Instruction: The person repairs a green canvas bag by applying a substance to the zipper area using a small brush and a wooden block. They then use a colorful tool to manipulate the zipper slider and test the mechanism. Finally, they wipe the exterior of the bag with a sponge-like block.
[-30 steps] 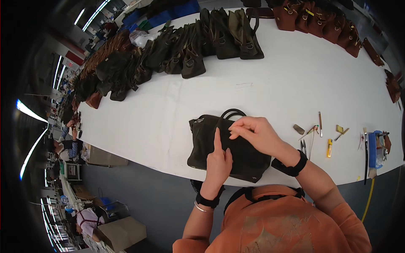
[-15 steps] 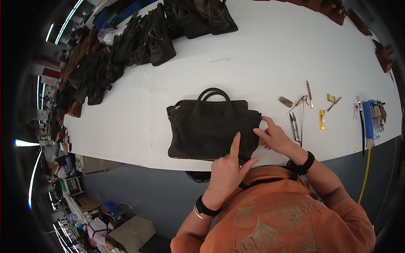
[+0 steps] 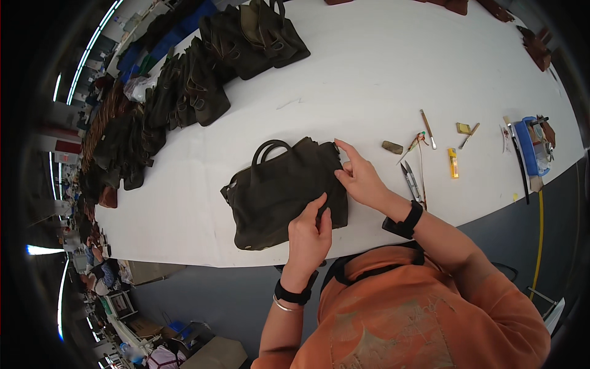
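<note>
A dark olive-brown leather handbag [image 3: 276,194] with two rolled handles [image 3: 263,154] rests at a slant on the white table in front of me. My right hand [image 3: 364,177] grips its upper right corner between thumb and forefinger. Low on the bag's right front, my left hand [image 3: 309,237] is bent against the leather, thumb and forefinger close together. The left hand's other fingers are mostly hidden behind it. Right of the bag lie a pair of pointed metal tools [image 3: 412,181] and a brownish block [image 3: 392,147].
Several dark bags [image 3: 203,86] are lined up along the far left. Farther right lie a brush [image 3: 428,129], a yellow packet [image 3: 453,163], a small yellow block [image 3: 463,128] and a blue tray [image 3: 527,138] of tools. Brown leather pieces [image 3: 536,49] sit at the far right edge.
The handbag is turned counter-clockwise, its right end raised away from me. My right hand has moved up with that corner. My left forefinger and thumb have drawn closer together. The view has shifted.
</note>
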